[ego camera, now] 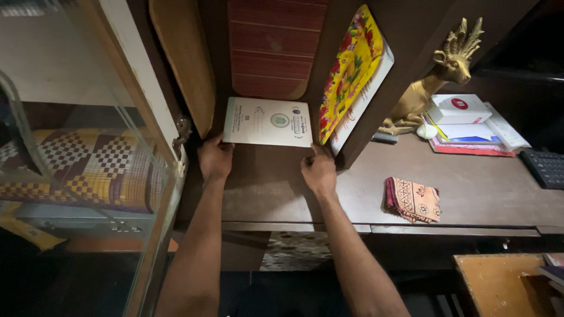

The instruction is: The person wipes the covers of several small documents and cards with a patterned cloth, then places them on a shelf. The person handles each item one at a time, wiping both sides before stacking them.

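Beside the glass cabinet door (76, 176), the left hand (214, 158) and right hand (318, 170) each grip a lower corner of a white booklet (268, 121) flat on the brown surface (470, 194), left of a folded patterned cloth (412, 199).

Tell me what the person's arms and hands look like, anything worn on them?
Both forearms are bare, with no sleeves in view. The left hand and right hand wear no gloves, and no watch, bracelet or ring shows on either. The upper arms fall outside the frame, so clothing there cannot be told.

Head cam, looking down, close over desk (470, 194).
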